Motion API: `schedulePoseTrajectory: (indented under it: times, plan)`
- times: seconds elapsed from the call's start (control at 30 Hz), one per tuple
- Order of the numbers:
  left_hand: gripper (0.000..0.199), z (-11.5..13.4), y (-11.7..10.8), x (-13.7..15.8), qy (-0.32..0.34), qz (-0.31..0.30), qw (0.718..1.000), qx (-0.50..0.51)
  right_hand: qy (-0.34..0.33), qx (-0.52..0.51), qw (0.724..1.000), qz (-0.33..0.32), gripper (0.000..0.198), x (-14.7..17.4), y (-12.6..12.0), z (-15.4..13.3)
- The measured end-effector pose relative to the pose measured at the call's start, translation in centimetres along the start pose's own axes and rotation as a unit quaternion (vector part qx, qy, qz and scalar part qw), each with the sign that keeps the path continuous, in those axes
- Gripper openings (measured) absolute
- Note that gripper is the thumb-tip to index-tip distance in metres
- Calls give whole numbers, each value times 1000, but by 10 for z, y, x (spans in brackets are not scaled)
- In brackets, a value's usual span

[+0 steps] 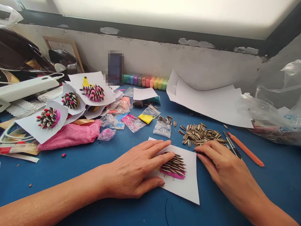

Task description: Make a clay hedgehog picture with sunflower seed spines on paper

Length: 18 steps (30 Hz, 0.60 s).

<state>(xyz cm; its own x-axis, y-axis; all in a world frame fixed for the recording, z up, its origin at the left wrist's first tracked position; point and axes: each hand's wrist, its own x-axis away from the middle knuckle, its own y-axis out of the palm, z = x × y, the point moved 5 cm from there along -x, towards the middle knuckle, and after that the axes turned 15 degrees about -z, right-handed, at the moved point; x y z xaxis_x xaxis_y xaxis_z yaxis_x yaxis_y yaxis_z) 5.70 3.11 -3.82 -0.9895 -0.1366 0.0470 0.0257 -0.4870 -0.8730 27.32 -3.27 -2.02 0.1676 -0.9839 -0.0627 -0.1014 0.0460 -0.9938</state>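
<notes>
My left hand (pixel 138 169) lies flat with its fingers spread over a white sheet of paper (pixel 191 185), steadying it against the blue table. Between its fingers and the sheet's right part shows a pink clay shape (pixel 176 175) covered with rows of striped sunflower seeds (pixel 175 163). A bit of yellow clay peeks out by the fingers, and short drawn legs show below the pink. At the sheet's right edge, my right hand (pixel 221 166) is pinched, with a small tip, seemingly a sunflower seed, between thumb and forefinger. Just behind it lies a loose pile of sunflower seeds (pixel 199 133).
A utility knife (pixel 231 144) and an orange pen-like tool (pixel 246 150) lie right of the pile. Clay packets (pixel 147 117) and a pink cloth (pixel 70 135) are behind and left. Finished seed figures on paper (pixel 94 93) stand back left; blank sheets (pixel 207 103) lie along the wall.
</notes>
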Motion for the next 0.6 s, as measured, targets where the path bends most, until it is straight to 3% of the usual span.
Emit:
schedulePoseTrajectory:
  times: [0.4, 0.6]
  plan:
    - [62, 0, -3, -1, -1, 6, 1000, 11, 21, 10, 1000, 19, 23, 0, 0, 2]
    - [62, 0, -2, -1, -5, -6, 1000, 3, 97, -148, 984, 8, 24, 12, -17, 5]
